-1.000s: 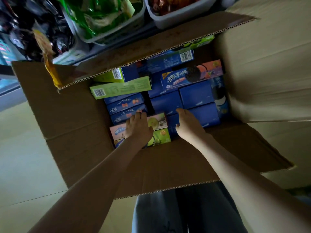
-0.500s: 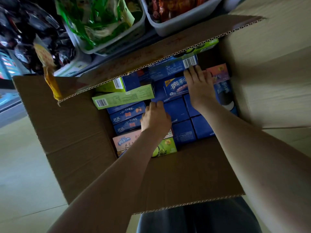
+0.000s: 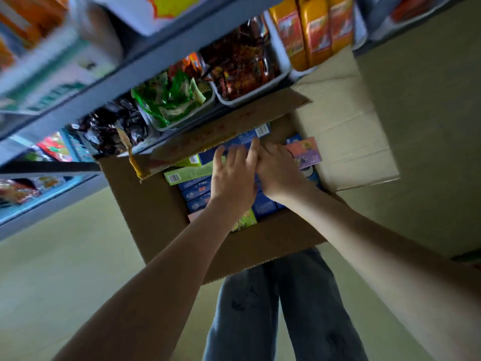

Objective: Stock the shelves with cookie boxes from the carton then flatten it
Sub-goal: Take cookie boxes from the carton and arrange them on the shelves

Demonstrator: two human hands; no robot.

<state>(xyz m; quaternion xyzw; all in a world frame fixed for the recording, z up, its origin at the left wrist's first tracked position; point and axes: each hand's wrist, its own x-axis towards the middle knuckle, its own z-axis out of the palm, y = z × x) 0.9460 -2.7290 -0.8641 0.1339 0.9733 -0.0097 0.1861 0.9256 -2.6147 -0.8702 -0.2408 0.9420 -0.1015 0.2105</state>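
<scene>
Reaching into the open carton (image 3: 156,212) on the floor (image 3: 52,256), both hands sit at its far side, touching each other. Left hand (image 3: 231,178) lies w/ fingers spread, fairly straight, over the blue cookie boxes (image 3: 197,195). Right hand (image 3: 279,170) has fingers bent down among them, but whether it grips one can't be told: blur, + left hand covers part. Carton looks nearly full: blue boxes packed on edge in rows, a green box (image 3: 186,175) loose on top at left, a pink box (image 3: 305,152) at right.

Handling, as a guess: thin card, light, stiff enough to pinch by the long sides. Glossy, so a bit slippery. Corners crush and cookies break, so no hard squeeze. Tight rows mean the 1st box prob. needs lifting by its top edge; the loose green one is easiest.

In the way: far flap (image 3: 234,121) leans over the back row, w/ a yellow tape strip (image 3: 128,149) hanging off it. Shelves (image 3: 156,69) just behind hold a tray of green packets (image 3: 187,115) and a tray of red packets (image 3: 250,96). A bigger beige carton (image 3: 346,131) stands against the right side.
</scene>
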